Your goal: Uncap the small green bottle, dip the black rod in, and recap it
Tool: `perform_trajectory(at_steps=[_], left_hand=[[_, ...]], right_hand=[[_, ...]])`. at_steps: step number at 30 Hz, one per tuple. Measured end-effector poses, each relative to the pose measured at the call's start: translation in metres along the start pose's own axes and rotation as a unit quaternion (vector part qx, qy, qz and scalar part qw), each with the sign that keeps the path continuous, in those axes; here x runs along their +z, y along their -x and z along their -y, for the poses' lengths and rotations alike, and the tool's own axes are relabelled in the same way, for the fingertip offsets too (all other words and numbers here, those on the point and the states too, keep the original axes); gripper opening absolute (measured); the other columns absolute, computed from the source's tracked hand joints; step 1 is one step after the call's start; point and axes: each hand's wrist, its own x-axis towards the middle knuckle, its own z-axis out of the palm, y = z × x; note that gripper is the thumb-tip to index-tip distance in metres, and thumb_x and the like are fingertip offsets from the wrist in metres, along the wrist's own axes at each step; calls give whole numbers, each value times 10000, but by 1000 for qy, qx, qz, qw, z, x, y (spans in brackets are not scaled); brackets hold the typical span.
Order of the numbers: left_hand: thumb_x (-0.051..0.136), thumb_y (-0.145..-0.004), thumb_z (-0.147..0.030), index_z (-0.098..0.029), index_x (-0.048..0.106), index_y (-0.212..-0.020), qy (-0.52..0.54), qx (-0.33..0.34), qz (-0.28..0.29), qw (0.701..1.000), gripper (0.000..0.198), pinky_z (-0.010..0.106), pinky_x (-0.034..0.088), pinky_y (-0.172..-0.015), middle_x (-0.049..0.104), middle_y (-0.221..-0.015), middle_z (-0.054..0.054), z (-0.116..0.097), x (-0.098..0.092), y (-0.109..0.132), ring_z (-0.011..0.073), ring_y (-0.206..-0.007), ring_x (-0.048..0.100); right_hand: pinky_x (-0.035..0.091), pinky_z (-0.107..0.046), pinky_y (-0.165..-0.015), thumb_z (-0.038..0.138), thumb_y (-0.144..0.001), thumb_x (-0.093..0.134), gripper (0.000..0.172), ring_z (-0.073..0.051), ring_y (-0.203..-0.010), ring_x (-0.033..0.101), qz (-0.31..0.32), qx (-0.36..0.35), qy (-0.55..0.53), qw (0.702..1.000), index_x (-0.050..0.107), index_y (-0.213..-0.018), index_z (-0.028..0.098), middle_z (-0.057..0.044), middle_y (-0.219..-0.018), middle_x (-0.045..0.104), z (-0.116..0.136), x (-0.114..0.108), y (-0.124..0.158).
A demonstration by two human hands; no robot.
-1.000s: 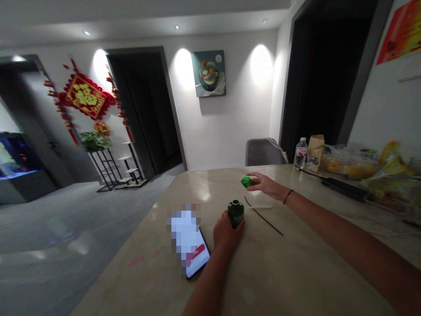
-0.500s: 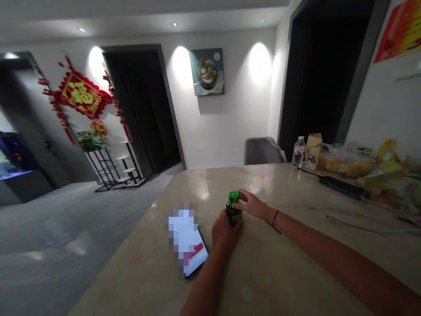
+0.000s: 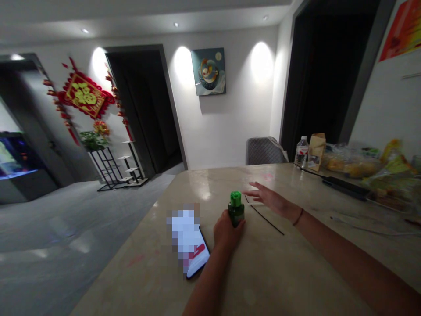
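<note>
A small dark green bottle (image 3: 236, 210) with a bright green cap stands upright on the table. My left hand (image 3: 226, 231) is wrapped round its lower body. To the right of the cap, my right hand (image 3: 268, 198) hovers with its fingers stretched out, holding nothing and apart from the bottle. A thin dark stick (image 3: 266, 220) lies slantwise on the table below the right hand, and a short pale stick (image 3: 255, 204) lies under its fingers. Left of my left hand rests a phone (image 3: 199, 259) with a lit, partly blurred screen.
On the stone-like table (image 3: 148, 263), a clear water bottle (image 3: 301, 152), a brown paper bag (image 3: 316, 151), and plastic bags of food (image 3: 351, 166) stand at the back right. Nearer are a black power strip (image 3: 345, 188) and a white cable (image 3: 368, 229). A grey chair (image 3: 265, 151) stands behind the table.
My right hand has let go of the green cap and moved right, its fingers opening out. More of the dark stick shows. My left hand still holds the bottle.
</note>
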Motion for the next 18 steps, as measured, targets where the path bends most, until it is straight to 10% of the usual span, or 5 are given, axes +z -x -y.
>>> perform_trajectory(at_steps=[4,10,15,18], left_hand=[[496,-715,-488,-198,429,-1028,3,1,5,1000,431,248,351,-673,588,-984,61,-1,-2,1,181,-894,551],[494,-719,-488,-191,426,-1024,-8,-3,14,1000,431,252,364,-690,590,-986,65,-3,-3,1,185,-907,551],[491,-715,-497,-201,426,-1009,-4,3,-2,1000,423,257,367,-676,596,-970,50,-1,0,0,187,-887,558],[504,-708,-491,-206,428,-1010,2,1,-6,1000,422,257,365,-670,596,-967,48,0,0,0,186,-881,559]], right_hand=[[206,-414,-1003,547,-818,311,588,-178,-1167,414,65,26,47,996,290,-1309,225,-69,-1115,589,-6,9,-12],[384,-413,-835,586,-788,326,642,-199,-757,597,-20,-34,115,993,426,-1197,101,-22,-574,610,-7,9,-17],[373,-358,-857,592,-769,372,560,-195,-960,542,-52,-66,163,983,482,-1129,178,-79,-933,637,-13,10,-25],[396,-354,-808,597,-784,321,590,-203,-865,577,-66,-56,200,976,502,-1101,132,-81,-796,655,-9,6,-29]])
